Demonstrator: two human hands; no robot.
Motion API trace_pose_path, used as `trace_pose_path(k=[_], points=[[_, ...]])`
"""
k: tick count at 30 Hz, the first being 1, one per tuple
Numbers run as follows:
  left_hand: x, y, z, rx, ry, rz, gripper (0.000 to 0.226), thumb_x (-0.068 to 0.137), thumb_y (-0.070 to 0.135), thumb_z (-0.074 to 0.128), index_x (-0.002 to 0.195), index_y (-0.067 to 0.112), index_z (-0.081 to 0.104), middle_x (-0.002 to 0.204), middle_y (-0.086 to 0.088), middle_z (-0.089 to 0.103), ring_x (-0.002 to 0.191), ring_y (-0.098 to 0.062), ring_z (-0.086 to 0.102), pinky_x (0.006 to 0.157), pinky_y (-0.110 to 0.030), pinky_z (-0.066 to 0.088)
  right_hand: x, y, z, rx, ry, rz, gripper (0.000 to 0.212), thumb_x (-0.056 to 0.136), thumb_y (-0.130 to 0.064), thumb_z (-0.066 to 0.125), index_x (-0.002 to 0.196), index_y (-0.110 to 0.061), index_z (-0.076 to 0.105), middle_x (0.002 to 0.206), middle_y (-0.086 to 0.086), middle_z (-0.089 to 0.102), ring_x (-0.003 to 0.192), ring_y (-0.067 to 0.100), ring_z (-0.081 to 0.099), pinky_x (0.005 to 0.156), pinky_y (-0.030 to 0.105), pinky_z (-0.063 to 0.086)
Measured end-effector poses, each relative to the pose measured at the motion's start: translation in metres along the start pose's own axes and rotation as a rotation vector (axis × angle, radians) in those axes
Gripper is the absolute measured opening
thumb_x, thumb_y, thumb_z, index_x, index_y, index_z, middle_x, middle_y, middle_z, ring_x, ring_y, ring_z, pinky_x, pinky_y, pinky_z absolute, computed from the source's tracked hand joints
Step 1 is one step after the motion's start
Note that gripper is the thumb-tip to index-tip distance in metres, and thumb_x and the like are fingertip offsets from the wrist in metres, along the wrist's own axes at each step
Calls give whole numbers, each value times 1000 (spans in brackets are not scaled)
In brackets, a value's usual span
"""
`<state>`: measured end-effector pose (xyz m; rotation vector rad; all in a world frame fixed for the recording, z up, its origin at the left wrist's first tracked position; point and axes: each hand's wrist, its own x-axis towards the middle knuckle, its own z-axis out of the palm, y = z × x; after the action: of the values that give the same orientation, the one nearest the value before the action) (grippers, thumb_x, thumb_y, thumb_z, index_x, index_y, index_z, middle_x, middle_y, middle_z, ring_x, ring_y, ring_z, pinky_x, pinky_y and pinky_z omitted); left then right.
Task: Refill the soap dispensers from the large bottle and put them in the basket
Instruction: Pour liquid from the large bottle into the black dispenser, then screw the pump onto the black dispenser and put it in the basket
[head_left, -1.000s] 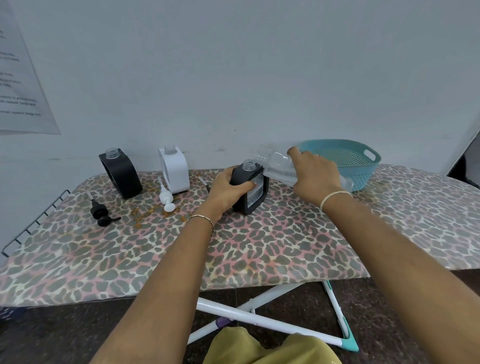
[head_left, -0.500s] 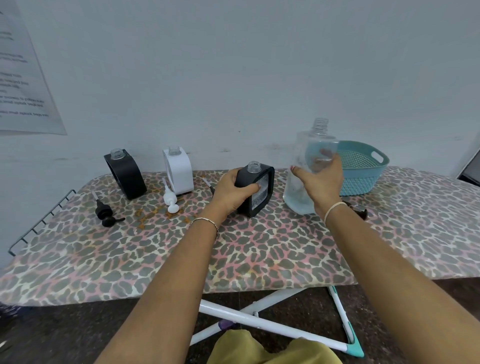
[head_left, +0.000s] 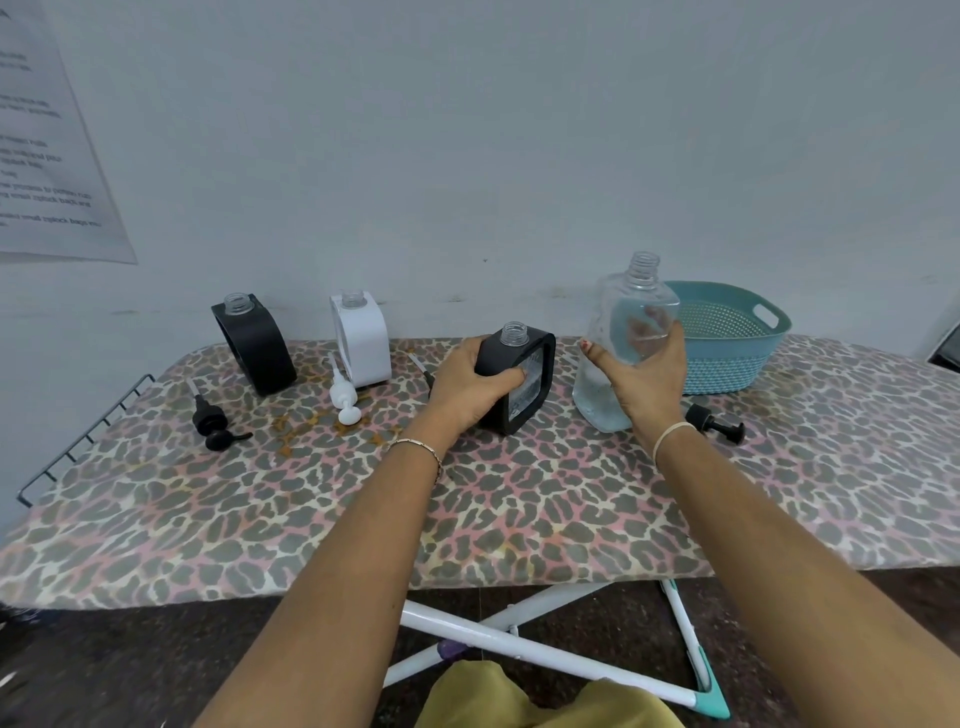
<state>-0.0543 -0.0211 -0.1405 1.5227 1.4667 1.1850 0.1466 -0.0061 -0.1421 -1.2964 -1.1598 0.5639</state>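
A square black soap dispenser (head_left: 530, 364) with an open neck stands mid-board, and my left hand (head_left: 470, 384) grips its left side. Just to its right the large clear bottle (head_left: 631, 322) stands upright on the board, uncapped and partly filled with clear liquid; my right hand (head_left: 647, 379) holds its front. A rounded black dispenser (head_left: 254, 345) and a white dispenser (head_left: 361, 338), both uncapped, stand at the back left. The teal basket (head_left: 727, 358) sits behind the large bottle, at the back right.
Loose pump heads lie on the leopard-print ironing board (head_left: 519, 493): a black pump (head_left: 213, 421) at left, a white pump (head_left: 345, 397) in front of the white dispenser, another black pump (head_left: 714, 423) right of my wrist. A wire rack (head_left: 78, 441) edges the left end.
One second ago my right hand held the large bottle tipped over the black dispenser's neck. It has swung the bottle upright and set it down to the right of the dispenser.
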Motion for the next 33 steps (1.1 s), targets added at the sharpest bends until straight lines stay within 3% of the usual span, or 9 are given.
trace_pose_path(k=[4, 9, 14, 17, 19, 22, 28, 30, 33], points=[[0, -1, 2, 10, 12, -4, 47, 78, 20, 75, 122, 14, 58, 111, 4, 67, 100, -12, 64, 79, -21, 49, 0, 2, 0, -22, -20, -6, 72, 61, -37, 89, 114, -26, 41, 117, -3, 54, 111, 19, 55, 101, 42, 46], [-5, 2, 4, 37, 32, -15, 45, 78, 22, 74, 119, 14, 57, 110, 4, 66, 99, -12, 63, 71, -15, 46, 0, 3, -2, -18, -63, -5, 100, 61, -34, 89, 139, -17, 30, 137, 3, 45, 126, 21, 45, 110, 45, 37], [-12, 7, 11, 89, 96, -34, 40, 78, 29, 74, 112, 20, 56, 103, 6, 63, 98, -16, 62, 83, -32, 51, -18, -5, 1, -51, 50, -16, 115, 58, -25, 91, 147, -15, 19, 144, 5, 36, 132, 17, 37, 116, 36, 29], [-19, 12, 18, 131, 146, -52, 47, 76, 39, 75, 116, 21, 56, 108, 6, 64, 101, -17, 62, 85, -32, 50, -50, -10, 5, -136, 150, -58, 102, 70, -14, 81, 149, -16, 16, 150, 7, 22, 139, 18, 25, 117, 31, 17], [-23, 15, 21, 160, 171, -60, 53, 75, 47, 75, 117, 20, 56, 111, 5, 64, 100, -16, 61, 79, -29, 47, -76, -12, 9, -174, 172, -176, 92, 74, -4, 69, 147, -22, 17, 151, 7, 15, 141, 20, 20, 116, 36, 15], [-26, 18, 22, 139, 173, -91, 62, 72, 54, 76, 118, 18, 55, 111, 6, 62, 99, -14, 59, 76, -26, 42, -105, -10, 18, -279, 42, -283, 86, 75, -6, 61, 145, -26, 14, 150, 2, 14, 144, 20, 14, 118, 44, 12], [-35, 21, 9, -23, 195, -66, 86, 69, 51, 79, 136, 10, 44, 130, -2, 59, 115, -16, 58, 92, -23, 46, -118, -8, 44, -394, -249, -193, 95, 77, -26, 69, 147, -1, 12, 151, 15, 20, 143, 27, 15, 117, 45, 20], [-36, 18, -4, -60, 251, -12, 73, 76, 48, 75, 132, 11, 48, 127, -1, 60, 109, -13, 60, 90, -19, 48, -117, -10, 52, -406, -299, -134, 100, 76, -32, 72, 148, 1, 10, 151, 16, 19, 143, 28, 14, 118, 42, 18], [-38, 9, -30, 26, 366, 81, 32, 95, 25, 59, 124, 12, 55, 119, 0, 63, 105, -8, 58, 79, -4, 40, -115, -10, 64, -411, -293, -40, 99, 74, -38, 75, 144, 1, 18, 146, 16, 24, 138, 30, 24, 115, 37, 25]])
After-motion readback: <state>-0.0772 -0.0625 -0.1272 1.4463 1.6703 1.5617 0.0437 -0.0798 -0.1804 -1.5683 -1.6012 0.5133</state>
